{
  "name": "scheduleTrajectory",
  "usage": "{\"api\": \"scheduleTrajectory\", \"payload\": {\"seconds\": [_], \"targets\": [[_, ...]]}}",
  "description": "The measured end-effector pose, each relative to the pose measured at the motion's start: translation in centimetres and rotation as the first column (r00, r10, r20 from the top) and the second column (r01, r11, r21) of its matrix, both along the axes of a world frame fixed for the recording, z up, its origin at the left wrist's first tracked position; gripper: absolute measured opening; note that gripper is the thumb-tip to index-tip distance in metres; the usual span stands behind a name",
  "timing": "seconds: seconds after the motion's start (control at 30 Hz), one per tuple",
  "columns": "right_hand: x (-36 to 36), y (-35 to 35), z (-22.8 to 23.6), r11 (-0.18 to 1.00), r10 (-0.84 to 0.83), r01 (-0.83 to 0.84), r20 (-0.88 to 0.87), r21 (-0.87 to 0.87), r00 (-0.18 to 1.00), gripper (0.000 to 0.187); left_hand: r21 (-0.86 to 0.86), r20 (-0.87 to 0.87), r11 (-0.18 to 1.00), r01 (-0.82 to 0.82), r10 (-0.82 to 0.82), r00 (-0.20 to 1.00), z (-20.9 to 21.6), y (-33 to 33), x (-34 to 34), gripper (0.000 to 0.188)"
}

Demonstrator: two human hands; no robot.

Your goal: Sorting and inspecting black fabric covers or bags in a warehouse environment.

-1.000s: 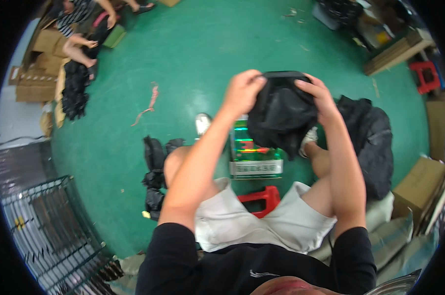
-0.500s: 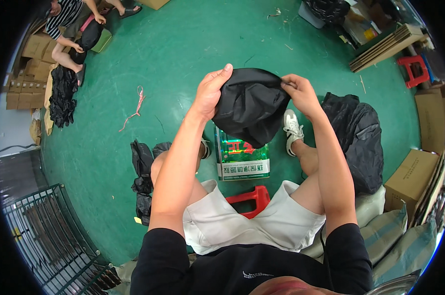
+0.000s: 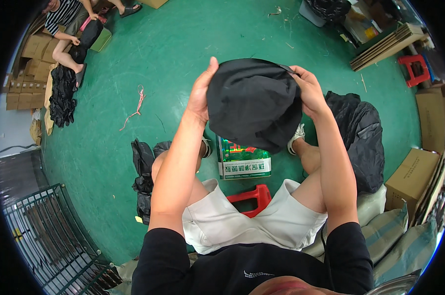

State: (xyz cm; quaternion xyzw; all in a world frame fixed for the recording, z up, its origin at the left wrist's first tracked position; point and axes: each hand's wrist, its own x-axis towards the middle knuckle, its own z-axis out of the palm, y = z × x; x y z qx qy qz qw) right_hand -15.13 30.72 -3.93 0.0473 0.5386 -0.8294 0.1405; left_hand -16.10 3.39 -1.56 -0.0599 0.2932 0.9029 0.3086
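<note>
Out in front of me, over a green metal can (image 3: 244, 168) on the floor, I hold up a baggy round black cloth cover (image 3: 252, 103). My left hand (image 3: 201, 97) grips its left edge, thumb pointing up and fingers hidden behind the fabric. At the upper right edge, my right hand (image 3: 311, 92) pinches the rim with thumb and fingers. The fabric spreads wide between both hands, and its lower part hangs in folds over the can's top. What is inside or behind the cloth is hidden.
A red plastic stool (image 3: 260, 200) is between my legs. A heap of black fabric (image 3: 360, 142) lies to my right, and folded black pieces (image 3: 143, 169) lie to my left. Cardboard boxes (image 3: 410, 172) and sacks line the right. Another person (image 3: 68, 19) sits at far left, handling black cloth.
Both hands have moved apart, the left leftward and the right slightly rightward, stretching the black cloth cover wider. My right hand's grip wraps farther around the rim.
</note>
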Motion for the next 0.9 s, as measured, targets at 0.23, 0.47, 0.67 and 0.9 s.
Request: {"api": "scheduleTrajectory", "payload": {"seconds": [0.23, 0.47, 0.67, 0.9], "targets": [[2.3, 1.1, 3.1, 0.825, 0.115, -0.073, 0.039, -0.56, 0.993, 0.029, 0.185, -0.085, 0.98, 0.071, -0.056, 0.995, -0.6, -1.6, -1.0, 0.058], [3.5, 1.2, 4.4, 0.8, 0.212, -0.256, -0.144, -0.542, 0.967, 0.051, -0.036, -0.047, 0.998, -0.053, 0.051, 0.998, -0.3, -1.6, -0.5, 0.048], [3.0, 1.2, 3.5, 0.924, 0.148, -0.148, -0.026, -0.353, 0.989, 0.063, -0.054, -0.143, 0.998, -0.032, 0.024, 0.989, 0.9, -1.5, -0.2, 0.048], [3.5, 0.2, 3.5, 0.918, 0.161, -0.14, 0.026, -0.37, 0.987, 0.059, -0.146, -0.347, 0.959, 0.242, -0.279, 0.896, -0.1, -1.3, 0.5, 0.063]]}}
